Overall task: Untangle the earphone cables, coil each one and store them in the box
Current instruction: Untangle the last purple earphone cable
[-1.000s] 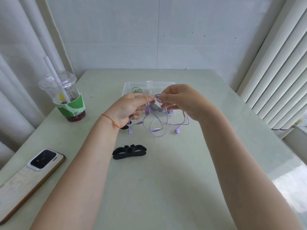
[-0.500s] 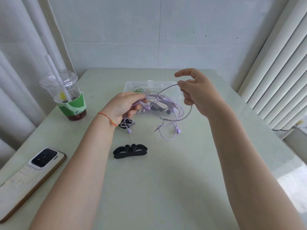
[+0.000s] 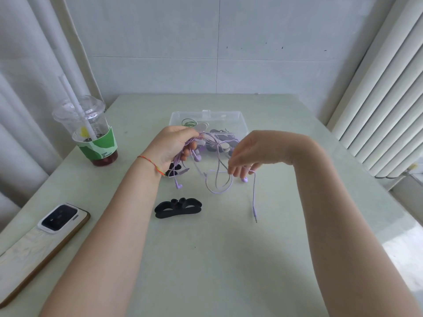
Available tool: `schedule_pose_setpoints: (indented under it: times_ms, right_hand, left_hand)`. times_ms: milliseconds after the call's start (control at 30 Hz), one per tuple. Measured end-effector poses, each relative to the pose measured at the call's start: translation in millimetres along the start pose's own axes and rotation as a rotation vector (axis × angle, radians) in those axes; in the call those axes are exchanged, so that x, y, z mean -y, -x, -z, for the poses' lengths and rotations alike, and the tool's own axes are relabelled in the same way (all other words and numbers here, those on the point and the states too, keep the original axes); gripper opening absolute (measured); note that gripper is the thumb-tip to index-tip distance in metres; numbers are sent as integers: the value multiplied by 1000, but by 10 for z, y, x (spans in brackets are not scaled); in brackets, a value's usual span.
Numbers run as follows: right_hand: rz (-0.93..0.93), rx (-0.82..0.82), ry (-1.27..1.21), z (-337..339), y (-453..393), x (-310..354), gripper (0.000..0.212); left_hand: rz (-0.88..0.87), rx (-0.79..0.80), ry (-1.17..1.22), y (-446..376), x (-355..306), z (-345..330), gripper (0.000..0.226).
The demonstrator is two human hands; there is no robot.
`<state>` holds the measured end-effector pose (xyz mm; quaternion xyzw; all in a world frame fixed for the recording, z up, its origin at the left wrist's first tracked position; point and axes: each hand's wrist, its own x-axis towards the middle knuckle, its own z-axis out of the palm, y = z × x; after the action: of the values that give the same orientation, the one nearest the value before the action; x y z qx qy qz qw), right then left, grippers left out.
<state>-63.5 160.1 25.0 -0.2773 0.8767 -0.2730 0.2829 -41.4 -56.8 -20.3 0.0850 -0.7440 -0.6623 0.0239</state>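
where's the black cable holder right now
In the head view, the flat black rubber cable holder lies on the pale green table, centre-left, between the forearms, just nearer than the dangling tangled purple earphone cable.

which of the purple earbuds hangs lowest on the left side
The purple earbud dangling below the left hand, just above the black winder; the other earbud sits higher, by that hand's fingers.

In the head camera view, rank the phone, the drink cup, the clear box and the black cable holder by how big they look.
1. phone, though it lies nearest the camera, which inflates it
2. and 3. drink cup and clear box look too alike to rank; the box is partly hidden by the hands
4. black cable holder
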Motion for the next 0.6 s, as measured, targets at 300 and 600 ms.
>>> schedule_pose_setpoints:
  times_ms: [300, 600]
  right_hand:
    - [-14, -263, 19, -27, -47, 82, 24]
    - [47, -664, 93, -15, -196, 43, 7]
  left_hand:
    - [-47, 109, -86, 10, 17, -7, 18]
    - [-51, 195, -91, 74, -34, -44, 23]
